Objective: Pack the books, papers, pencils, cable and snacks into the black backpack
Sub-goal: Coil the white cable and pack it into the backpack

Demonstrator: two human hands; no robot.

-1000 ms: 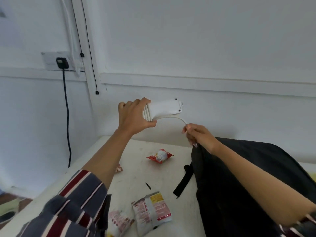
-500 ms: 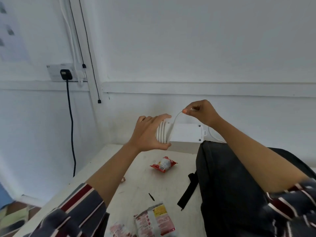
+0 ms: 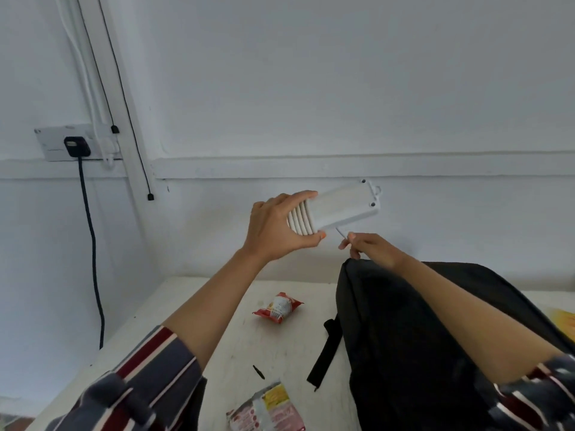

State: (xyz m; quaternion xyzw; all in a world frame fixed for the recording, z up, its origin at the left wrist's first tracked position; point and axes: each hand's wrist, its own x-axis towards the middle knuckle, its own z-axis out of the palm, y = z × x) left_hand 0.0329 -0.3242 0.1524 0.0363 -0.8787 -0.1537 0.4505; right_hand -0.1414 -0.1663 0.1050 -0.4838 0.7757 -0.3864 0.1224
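Two hands work the white cable above the bench's back edge: the left hand [image 3: 277, 227] grips the power block [image 3: 339, 206] so its coils [image 3: 300, 220] stay put, while the right hand [image 3: 368, 247] pinches the loose end taut beside the black backpack [image 3: 404, 337].

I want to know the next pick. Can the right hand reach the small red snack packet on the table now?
Probably not yet: the right hand pinches the white cable end, so it is busy. The small red snack packet lies uncovered left of the black backpack.
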